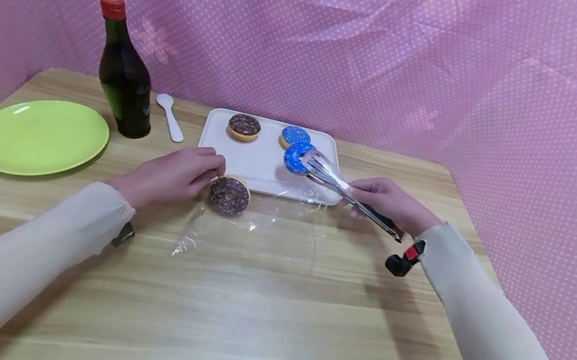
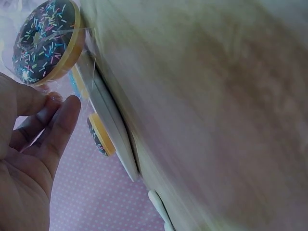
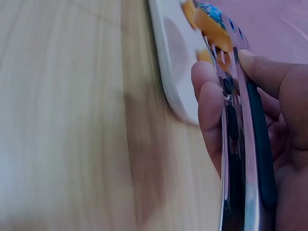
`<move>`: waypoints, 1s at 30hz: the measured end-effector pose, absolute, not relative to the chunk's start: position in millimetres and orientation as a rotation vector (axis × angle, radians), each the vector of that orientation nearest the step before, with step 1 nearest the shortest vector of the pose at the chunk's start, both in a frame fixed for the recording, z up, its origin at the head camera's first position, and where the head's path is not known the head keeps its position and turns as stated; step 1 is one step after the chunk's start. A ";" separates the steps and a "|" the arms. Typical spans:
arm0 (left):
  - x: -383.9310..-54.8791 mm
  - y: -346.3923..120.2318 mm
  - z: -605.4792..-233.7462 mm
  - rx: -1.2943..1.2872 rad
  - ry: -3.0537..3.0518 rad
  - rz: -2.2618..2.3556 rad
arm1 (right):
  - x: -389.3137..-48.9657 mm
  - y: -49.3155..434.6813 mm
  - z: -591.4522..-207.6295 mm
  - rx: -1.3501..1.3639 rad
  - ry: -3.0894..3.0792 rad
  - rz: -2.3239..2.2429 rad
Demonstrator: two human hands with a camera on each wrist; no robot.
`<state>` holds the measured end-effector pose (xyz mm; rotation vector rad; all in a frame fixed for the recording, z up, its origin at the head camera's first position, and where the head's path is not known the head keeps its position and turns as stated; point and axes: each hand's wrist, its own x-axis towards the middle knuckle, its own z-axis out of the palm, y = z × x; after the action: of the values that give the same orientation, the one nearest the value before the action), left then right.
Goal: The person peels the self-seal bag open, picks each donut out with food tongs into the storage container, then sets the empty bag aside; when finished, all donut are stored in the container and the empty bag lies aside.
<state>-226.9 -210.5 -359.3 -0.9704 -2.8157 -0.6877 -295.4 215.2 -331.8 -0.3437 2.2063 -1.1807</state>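
Observation:
My left hand (image 1: 177, 177) pinches the edge of a clear plastic bag (image 1: 266, 243) spread over the wooden table. A chocolate donut with sprinkles (image 1: 229, 195) lies in the bag beside the fingertips; the left wrist view shows film across this donut (image 2: 45, 43). In my right hand (image 1: 390, 202) are metal tongs (image 1: 346, 195) with dark grips, thumb on one arm and fingers on the other. Their slotted tips clasp a blue donut (image 1: 296, 158) above the white tray (image 1: 256, 165). Another blue donut (image 1: 296, 135) and a chocolate donut (image 1: 244, 124) sit at the tray's far side.
A green plate (image 1: 40, 138) lies at the left of the table. Behind it stands a dark bottle (image 1: 125, 76) with a red cap, and a white spoon (image 1: 171, 119) lies to its right. Pink dotted cloth (image 1: 346, 43) hangs behind the table.

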 end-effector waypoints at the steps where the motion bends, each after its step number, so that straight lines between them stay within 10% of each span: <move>1: -226.5 -210.5 -359.3 -0.959 -2.834 -0.688 | -296.9 206.7 -332.7 -0.353 2.197 -1.177; 30: -227.2 -210.8 -359.7 -0.944 -2.862 -0.696 | -306.4 89.0 -331.5 -0.410 2.236 -1.070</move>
<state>-227.2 -210.8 -359.7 -0.9436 -2.8623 -0.6959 -306.4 89.0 -331.5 -0.4097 2.2357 -1.0698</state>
